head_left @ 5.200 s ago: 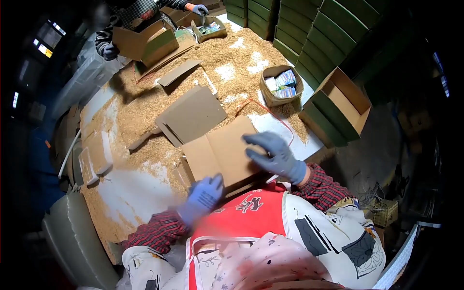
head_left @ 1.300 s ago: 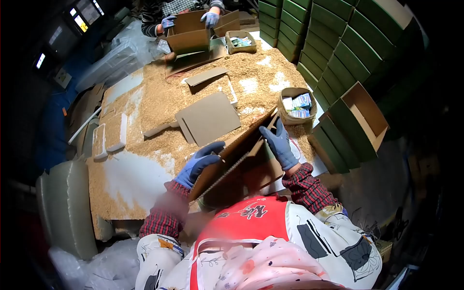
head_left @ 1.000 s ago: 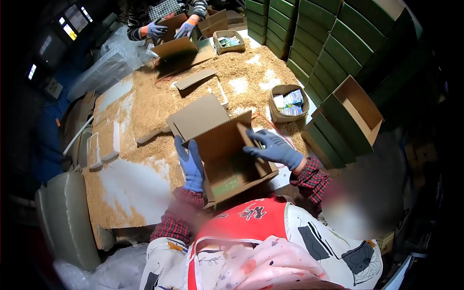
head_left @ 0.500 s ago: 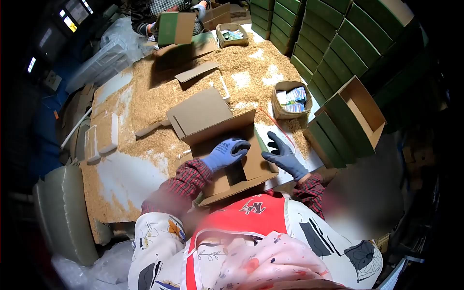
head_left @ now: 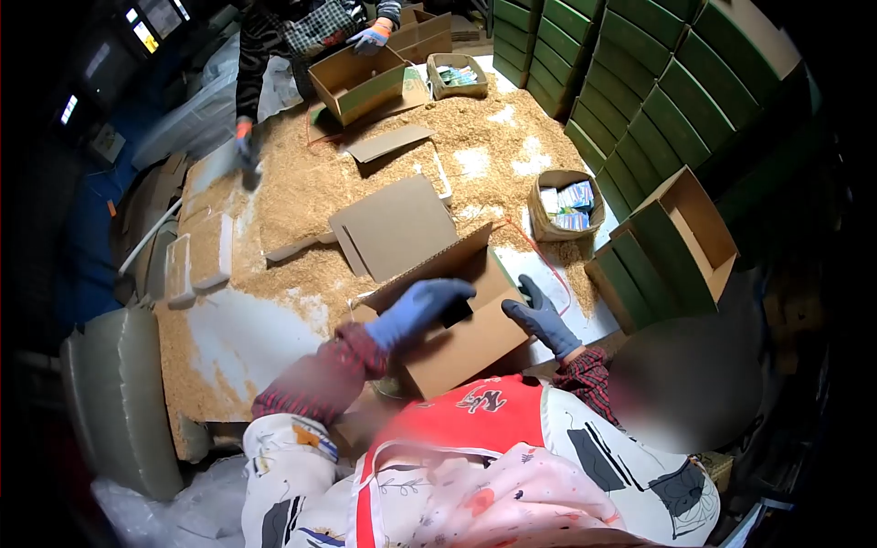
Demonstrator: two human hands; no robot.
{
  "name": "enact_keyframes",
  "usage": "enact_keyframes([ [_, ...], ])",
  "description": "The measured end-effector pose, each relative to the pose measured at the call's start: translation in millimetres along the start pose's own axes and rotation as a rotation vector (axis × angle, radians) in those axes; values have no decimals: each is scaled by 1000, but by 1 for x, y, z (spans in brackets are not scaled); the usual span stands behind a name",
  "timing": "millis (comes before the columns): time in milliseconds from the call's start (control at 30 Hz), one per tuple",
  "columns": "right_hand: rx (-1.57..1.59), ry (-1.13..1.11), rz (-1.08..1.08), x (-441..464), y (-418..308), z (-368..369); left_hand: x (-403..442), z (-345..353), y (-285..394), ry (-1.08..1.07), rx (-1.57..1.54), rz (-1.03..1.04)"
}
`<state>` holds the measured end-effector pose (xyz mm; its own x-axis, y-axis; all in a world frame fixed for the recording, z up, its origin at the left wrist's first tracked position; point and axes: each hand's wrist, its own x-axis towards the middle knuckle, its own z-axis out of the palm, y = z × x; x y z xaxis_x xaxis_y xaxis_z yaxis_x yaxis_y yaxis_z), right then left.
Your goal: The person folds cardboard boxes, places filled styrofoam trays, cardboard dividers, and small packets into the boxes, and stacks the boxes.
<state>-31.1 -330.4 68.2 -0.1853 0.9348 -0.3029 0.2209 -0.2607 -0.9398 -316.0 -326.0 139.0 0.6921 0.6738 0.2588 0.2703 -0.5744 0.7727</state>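
A cardboard box (head_left: 466, 349) lies at the table's front edge, with one flap folded over its near part and the far flap raised. Over its left part is my left hand (head_left: 418, 310), in a blue glove, fingers stretched to the right above a dark gap. My right hand (head_left: 541, 320), also gloved, is at the box's right side with thumb and fingers apart. Flat grey-brown cardboard pieces (head_left: 402, 224) lie just beyond the box. A red cord (head_left: 548, 265) runs behind my right hand.
A basket of small packets (head_left: 568, 208) stands beyond my right hand. Green boxes (head_left: 649, 265) stand at the right, with tall green stacks (head_left: 658, 110) behind. Across the shavings-covered table (head_left: 301, 192), a co-worker's gloved hand (head_left: 373, 36) touches another open box (head_left: 358, 84). White trays (head_left: 212, 251) lie left.
The near flap now lies folded over the box, where its inside showed before. Both my hands stay close to it. The co-worker's box is down on the table, and one arm reaches left.
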Motion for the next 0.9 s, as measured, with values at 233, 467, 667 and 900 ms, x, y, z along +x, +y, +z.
enact_keyframes([
  [233,198,-293,89,4,-22,-11,-103,-20,-7,-70,474,206],
  [467,-179,-221,-456,2,-147,22,-99,-10,-85,929,-1114,-642],
  [667,-1013,88,-133,89,-37,34,-137,-1,-114,26,522,-1189],
  [900,-1012,84,-170,77,-32,62,-207,-144,-260,411,1008,-1169],
])
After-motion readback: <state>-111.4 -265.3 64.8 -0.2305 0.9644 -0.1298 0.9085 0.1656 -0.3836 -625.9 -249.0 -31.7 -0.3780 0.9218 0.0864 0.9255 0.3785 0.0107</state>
